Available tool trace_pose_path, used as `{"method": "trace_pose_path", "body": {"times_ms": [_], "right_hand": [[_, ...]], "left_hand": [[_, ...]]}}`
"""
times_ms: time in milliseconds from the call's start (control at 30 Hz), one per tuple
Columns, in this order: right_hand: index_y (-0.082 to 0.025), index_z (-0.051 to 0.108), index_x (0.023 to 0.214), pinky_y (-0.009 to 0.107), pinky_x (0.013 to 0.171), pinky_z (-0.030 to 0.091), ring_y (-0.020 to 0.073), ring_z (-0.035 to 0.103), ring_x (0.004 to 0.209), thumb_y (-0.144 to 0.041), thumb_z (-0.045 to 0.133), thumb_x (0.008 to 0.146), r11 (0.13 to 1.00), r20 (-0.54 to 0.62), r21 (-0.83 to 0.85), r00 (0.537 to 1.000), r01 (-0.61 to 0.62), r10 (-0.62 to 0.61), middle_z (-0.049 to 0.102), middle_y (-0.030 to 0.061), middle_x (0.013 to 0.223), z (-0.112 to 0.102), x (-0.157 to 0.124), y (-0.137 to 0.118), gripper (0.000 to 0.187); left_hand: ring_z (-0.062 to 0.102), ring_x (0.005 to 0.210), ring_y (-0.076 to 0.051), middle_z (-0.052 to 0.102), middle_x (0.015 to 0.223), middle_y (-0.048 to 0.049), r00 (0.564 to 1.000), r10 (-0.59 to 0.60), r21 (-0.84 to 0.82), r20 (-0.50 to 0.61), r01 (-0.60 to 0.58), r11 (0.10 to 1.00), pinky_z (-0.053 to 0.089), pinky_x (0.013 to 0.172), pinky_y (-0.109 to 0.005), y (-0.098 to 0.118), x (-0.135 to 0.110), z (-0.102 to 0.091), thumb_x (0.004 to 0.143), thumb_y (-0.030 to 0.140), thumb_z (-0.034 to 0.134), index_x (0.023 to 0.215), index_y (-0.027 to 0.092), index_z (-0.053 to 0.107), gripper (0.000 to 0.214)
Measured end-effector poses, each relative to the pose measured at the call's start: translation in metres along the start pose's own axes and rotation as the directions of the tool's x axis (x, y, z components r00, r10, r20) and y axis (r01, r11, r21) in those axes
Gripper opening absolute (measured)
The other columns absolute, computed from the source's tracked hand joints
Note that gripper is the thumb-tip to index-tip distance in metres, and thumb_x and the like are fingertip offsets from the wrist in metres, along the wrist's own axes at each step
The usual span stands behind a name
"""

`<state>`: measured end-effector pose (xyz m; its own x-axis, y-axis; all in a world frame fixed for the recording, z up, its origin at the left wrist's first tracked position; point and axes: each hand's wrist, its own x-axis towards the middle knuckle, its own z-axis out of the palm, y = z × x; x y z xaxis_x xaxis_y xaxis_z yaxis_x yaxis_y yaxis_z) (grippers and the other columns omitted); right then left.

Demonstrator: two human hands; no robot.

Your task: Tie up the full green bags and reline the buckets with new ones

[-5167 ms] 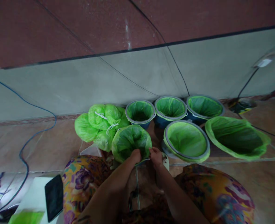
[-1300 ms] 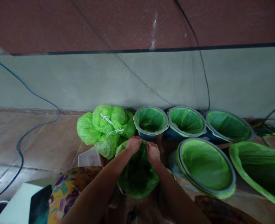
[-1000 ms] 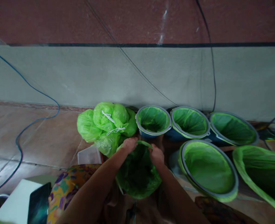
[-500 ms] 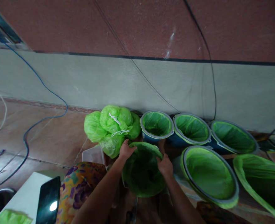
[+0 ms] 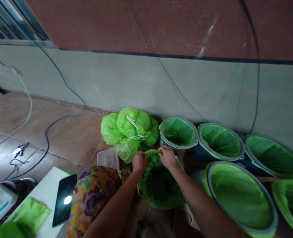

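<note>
A translucent green bin liner (image 5: pixel 165 203) hangs open between my forearms, its mouth wide and its inside dark. What stands beneath it is mostly hidden. My left hand (image 5: pixel 139 162) pinches the liner's far rim at its left. Closed on the same rim a short way to the right is my right hand (image 5: pixel 168 157), and the edge is drawn up between the two. Just beyond my left hand sits a pile of tied green bags (image 5: pixel 133 129) with white ties. Past my right hand stands a blue bin (image 5: pixel 178 132) lined in green with a grey ring.
More lined bins (image 5: pixel 222 142) line the wall, with a large one (image 5: pixel 242 198) nearer on the right. To my left are a clear plastic box (image 5: pixel 108 159), flowered cloth (image 5: pixel 94 195), and a phone (image 5: pixel 65 200) on a white surface. A blue cable (image 5: pixel 47 132) crosses the floor.
My right hand has moved from the liner's right side to its far edge, near my left hand. The rim between them is now gathered. The view has swung left.
</note>
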<state>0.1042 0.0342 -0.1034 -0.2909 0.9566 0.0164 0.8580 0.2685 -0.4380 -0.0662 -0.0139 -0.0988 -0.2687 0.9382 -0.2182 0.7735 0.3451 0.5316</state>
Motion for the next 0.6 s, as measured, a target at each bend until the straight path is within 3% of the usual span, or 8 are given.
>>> {"method": "trace_pose_path", "body": {"times_ms": [133,267,400,500,600], "right_hand": [[-0.019,0.060,0.076,0.029,0.085,0.038,0.0184,0.052,0.089,-0.011,0.048,0.081,1.000,-0.040,0.009,0.999,0.017,-0.017,0.062,0.0056,0.089,0.010,-0.007,0.017,0.015],[-0.019,0.062,0.074,0.030,0.086,0.039,0.0193,0.052,0.094,-0.011,0.050,0.079,0.999,-0.046,0.029,0.998,0.042,-0.040,0.062,0.0066,0.095,0.013,-0.016,0.032,0.015],[-0.019,0.067,0.081,0.034,0.092,0.038,0.0218,0.051,0.102,-0.013,0.054,0.075,0.998,-0.010,0.014,0.998,0.067,-0.067,0.061,0.0074,0.108,0.011,-0.021,0.028,0.016],[-0.020,0.067,0.083,0.034,0.095,0.037,0.0212,0.052,0.106,-0.014,0.053,0.075,0.994,-0.077,0.077,0.994,0.077,-0.071,0.061,0.0065,0.112,0.003,-0.016,0.019,0.018],[-0.019,0.066,0.082,0.031,0.092,0.040,0.0184,0.057,0.099,-0.016,0.047,0.081,0.987,-0.139,0.142,0.989,0.076,-0.057,0.065,0.0068,0.103,-0.005,-0.003,0.012,0.020]], "left_hand": [[0.060,0.088,-0.017,0.065,0.095,-0.0066,0.998,0.052,0.115,0.027,-0.054,0.992,0.043,0.077,-0.026,-0.007,-0.007,-0.002,0.079,0.017,0.051,0.093,0.017,0.058,0.016],[0.062,0.088,-0.018,0.065,0.094,-0.0059,0.992,-0.056,0.206,0.112,0.032,0.978,0.044,0.073,-0.027,-0.011,-0.016,-0.007,0.078,0.015,0.049,0.099,0.018,0.054,0.022],[0.062,0.093,-0.021,0.066,0.100,-0.0068,0.972,-0.139,0.273,0.192,0.083,0.959,0.045,0.076,-0.028,-0.014,-0.024,-0.011,0.074,0.013,0.051,0.105,0.019,0.053,0.032],[0.059,0.103,-0.022,0.063,0.111,-0.0091,0.986,-0.069,0.241,0.152,0.031,0.970,0.044,0.084,-0.029,-0.012,-0.020,-0.014,0.072,0.017,0.057,0.115,0.019,0.052,0.044],[0.055,0.111,-0.022,0.059,0.121,-0.0110,0.997,0.008,0.144,0.077,-0.019,0.989,0.042,0.091,-0.030,-0.005,-0.006,-0.015,0.075,0.031,0.060,0.125,0.016,0.047,0.053]]}}
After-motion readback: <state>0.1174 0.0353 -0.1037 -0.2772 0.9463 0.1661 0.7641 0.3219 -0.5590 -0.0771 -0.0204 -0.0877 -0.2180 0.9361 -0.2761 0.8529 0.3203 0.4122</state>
